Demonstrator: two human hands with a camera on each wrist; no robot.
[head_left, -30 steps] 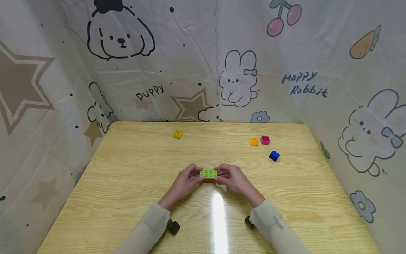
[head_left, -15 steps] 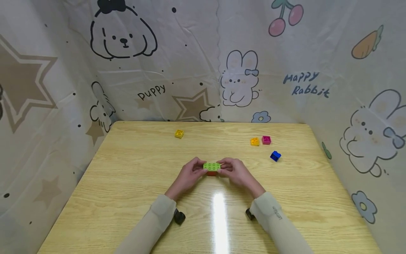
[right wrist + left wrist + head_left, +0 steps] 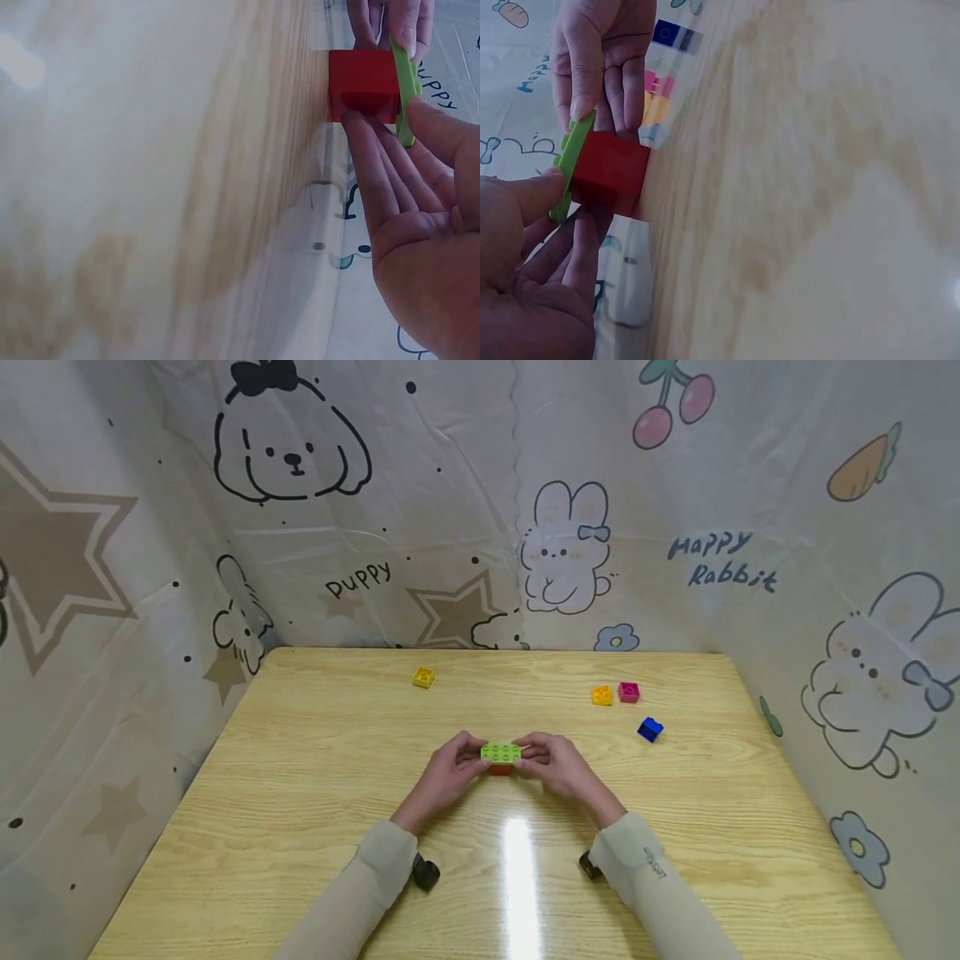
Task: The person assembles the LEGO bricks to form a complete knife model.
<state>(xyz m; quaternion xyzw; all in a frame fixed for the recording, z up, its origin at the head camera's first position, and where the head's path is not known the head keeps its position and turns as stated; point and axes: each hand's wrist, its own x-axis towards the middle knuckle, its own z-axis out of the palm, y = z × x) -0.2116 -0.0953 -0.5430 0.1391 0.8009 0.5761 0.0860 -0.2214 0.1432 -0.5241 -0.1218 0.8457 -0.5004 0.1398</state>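
Note:
In the head view, a flat lime-green toy brick [image 3: 500, 753] with two rows of studs lies on top of a red block [image 3: 501, 769] at the table's middle. My left hand [image 3: 452, 770] pinches the green brick's left end between thumb and fingers. At its right end, my right hand [image 3: 557, 768] does the same. Both wrist views show the green brick [image 3: 406, 94] overhanging the red block [image 3: 613, 171], whose far side meets the tabletop. The thumbs rest on the studded side, while fingers reach underneath beside the red block. How firmly the two pieces are joined, I cannot tell.
Farther back on the wooden table [image 3: 330, 718] lies a yellow brick [image 3: 423, 677], left of centre. Toward the right are an orange-yellow brick [image 3: 602, 695], a magenta brick [image 3: 629, 692] and a blue brick [image 3: 650, 729]. A printed curtain [image 3: 450, 485] surrounds the table's back and sides.
Both hands and the green brick with the red block have shifted forward and slightly right since a second ago. Over the last half second they stay in place. The loose bricks have not moved.

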